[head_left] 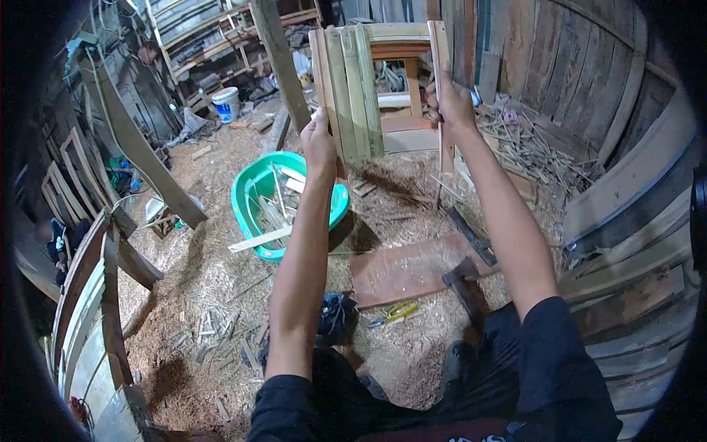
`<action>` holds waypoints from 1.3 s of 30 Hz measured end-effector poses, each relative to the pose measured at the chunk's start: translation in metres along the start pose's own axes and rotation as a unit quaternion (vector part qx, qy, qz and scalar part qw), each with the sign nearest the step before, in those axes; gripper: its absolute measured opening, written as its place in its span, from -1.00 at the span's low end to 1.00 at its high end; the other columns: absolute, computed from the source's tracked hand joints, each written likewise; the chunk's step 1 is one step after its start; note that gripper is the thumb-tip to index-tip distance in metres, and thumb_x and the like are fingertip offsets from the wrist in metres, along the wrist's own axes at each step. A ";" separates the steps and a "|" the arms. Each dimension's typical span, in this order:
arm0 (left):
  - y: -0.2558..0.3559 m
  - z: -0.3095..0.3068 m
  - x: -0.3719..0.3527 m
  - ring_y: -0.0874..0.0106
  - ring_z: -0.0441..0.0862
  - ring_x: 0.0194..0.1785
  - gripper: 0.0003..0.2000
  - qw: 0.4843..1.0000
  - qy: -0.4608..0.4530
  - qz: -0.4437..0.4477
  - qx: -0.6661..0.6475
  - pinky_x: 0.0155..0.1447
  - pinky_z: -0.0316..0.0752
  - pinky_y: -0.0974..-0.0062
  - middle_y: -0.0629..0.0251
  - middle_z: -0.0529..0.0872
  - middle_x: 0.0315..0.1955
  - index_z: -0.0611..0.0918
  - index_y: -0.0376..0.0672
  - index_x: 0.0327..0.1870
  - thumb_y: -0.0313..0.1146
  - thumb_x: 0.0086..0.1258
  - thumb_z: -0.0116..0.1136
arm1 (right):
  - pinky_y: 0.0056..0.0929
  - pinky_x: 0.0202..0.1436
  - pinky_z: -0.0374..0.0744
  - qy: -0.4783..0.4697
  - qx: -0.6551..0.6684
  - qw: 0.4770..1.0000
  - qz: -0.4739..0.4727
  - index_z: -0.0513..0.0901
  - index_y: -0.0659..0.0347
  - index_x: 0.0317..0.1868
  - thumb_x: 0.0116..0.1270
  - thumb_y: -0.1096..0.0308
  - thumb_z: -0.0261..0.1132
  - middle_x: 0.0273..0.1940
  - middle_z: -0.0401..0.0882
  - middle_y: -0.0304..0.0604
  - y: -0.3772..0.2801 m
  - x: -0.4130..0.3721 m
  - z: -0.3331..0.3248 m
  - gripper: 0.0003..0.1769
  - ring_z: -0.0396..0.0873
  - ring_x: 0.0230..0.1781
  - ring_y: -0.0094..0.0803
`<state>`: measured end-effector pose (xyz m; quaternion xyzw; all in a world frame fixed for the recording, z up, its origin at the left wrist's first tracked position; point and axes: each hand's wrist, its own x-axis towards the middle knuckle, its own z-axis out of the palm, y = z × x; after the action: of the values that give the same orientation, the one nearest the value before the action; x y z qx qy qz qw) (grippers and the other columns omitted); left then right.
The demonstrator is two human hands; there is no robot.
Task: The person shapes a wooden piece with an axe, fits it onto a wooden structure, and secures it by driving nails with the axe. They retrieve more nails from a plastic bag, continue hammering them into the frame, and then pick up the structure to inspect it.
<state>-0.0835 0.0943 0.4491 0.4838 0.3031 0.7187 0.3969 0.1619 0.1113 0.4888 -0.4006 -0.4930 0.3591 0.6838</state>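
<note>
Both arms stretch forward to a pale wooden frame [356,92], held up in front of me. It has upright slats on the left, a curved top rail and an opening through which other wood shows. My left hand [319,144] grips the left upright near its lower part, thumb up along the edge. Around the right upright [438,51], about mid-height, my right hand [454,108] is closed. Under the frame on the left stands a green plastic tub [248,214] of thin wood offcuts, partly covered by my left forearm.
A reddish board [398,272] lies on the shavings-covered floor, with hammer-like tools [464,283] at its right and a yellow-handled tool [398,313] before it. Curved timbers stand left and right. A white-blue bucket [225,104] sits behind a leaning post [283,66].
</note>
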 end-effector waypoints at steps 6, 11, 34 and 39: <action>0.049 -0.033 0.005 0.47 0.67 -0.29 -0.56 0.998 -0.061 -0.022 0.005 -0.17 0.58 0.47 0.20 0.73 -0.28 0.64 -0.35 -0.07 -0.08 0.63 -0.13 | -0.65 -0.72 0.16 -0.026 0.104 0.993 -0.046 0.44 0.19 -0.41 0.46 -0.34 0.02 -0.63 0.22 -0.40 -0.011 -0.016 0.033 -0.32 0.20 -0.71 -0.67; 0.080 -0.040 -0.010 0.50 0.66 -0.31 -0.52 0.998 -0.038 0.047 0.030 -0.21 0.57 0.52 0.20 0.73 -0.28 0.64 -0.37 -0.08 -0.05 0.65 -0.16 | -0.64 -0.74 0.18 -0.081 0.138 0.987 -0.035 0.43 0.22 -0.44 0.47 -0.36 -0.03 -0.63 0.30 -0.35 -0.016 -0.028 0.047 -0.28 0.24 -0.73 -0.65; 0.097 -0.039 -0.015 0.62 0.44 -0.48 -0.32 0.992 -0.039 0.101 -0.071 -0.39 0.34 0.60 0.40 0.60 -0.51 0.67 -0.30 -0.19 0.21 0.60 -0.32 | -0.66 -0.70 0.19 -0.136 0.111 0.983 -0.056 0.48 0.17 -0.32 0.45 -0.35 0.03 -0.63 0.22 -0.40 -0.075 -0.050 0.039 -0.34 0.17 -0.71 -0.68; 0.102 -0.037 -0.024 0.47 0.64 -0.34 -0.37 0.992 -0.040 0.120 -0.008 -0.22 0.54 0.50 0.21 0.71 -0.34 0.61 -0.30 -0.04 0.22 0.55 -0.19 | -0.66 -0.71 0.18 -0.131 0.096 0.984 -0.079 0.45 0.16 -0.42 0.47 -0.37 -0.05 -0.67 0.24 -0.40 -0.080 -0.054 0.036 -0.30 0.18 -0.76 -0.68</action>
<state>-0.1410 0.0205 0.5087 0.5418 0.2210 0.7435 0.3237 0.1213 0.0366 0.5472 -0.2424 -0.5713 0.3989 0.6750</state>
